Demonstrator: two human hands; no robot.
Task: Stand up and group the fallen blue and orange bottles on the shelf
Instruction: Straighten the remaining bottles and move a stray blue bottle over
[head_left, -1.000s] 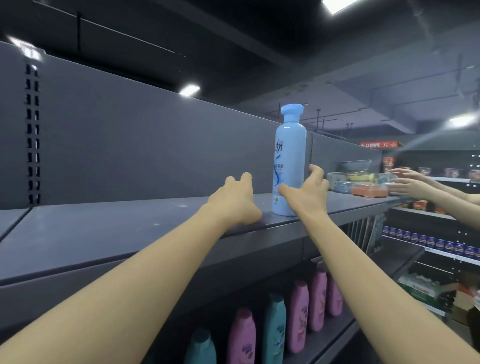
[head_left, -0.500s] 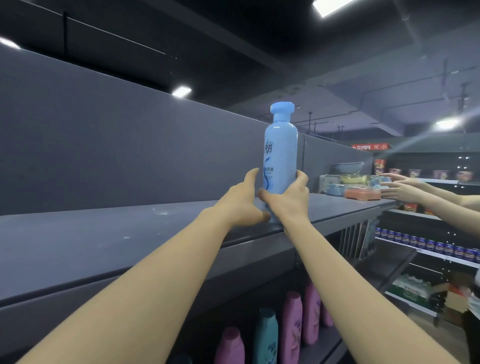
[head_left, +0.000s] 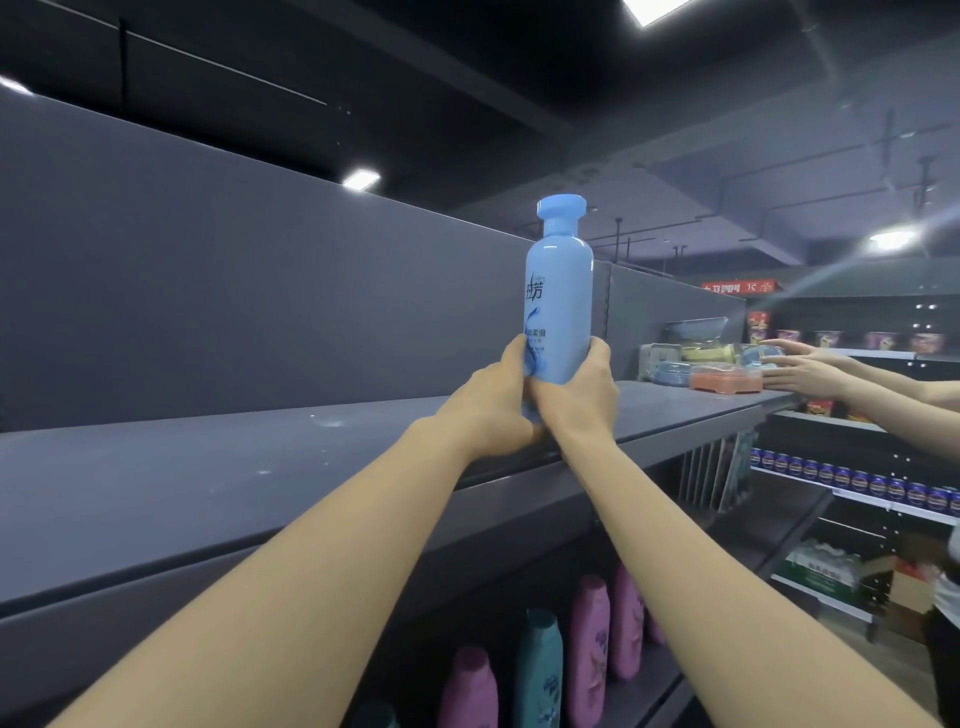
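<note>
Head view, top shelf (head_left: 218, 467) of a store gondola. The blue bottle (head_left: 560, 291) is held upright, cap up, near the front edge of the shelf. Its lower part is wrapped by both hands: left hand (head_left: 493, 402) curled round the left side, right hand (head_left: 576, 395) curled round the right side and front. Whether the base rests on the shelf or is lifted just clear cannot be told, as it is hidden by the hands

Step judged in hand: placing or repositioning of one blue bottle, already stood up. No orange bottle and no second blue bottle can be seen on this shelf, so grouping is judged not yet done

Next move, as judged: the bottle to be set flat on its base at the chosen grouping spot and both grips released without tipping it; the remaining fallen bottles then to be located, since none are in view

Noted besides: soap boxes (head_left: 724, 376) further right on the same shelf, reached for by another person's hands (head_left: 800, 371); pink and teal bottles (head_left: 540, 670) upright on the shelf below
</note>
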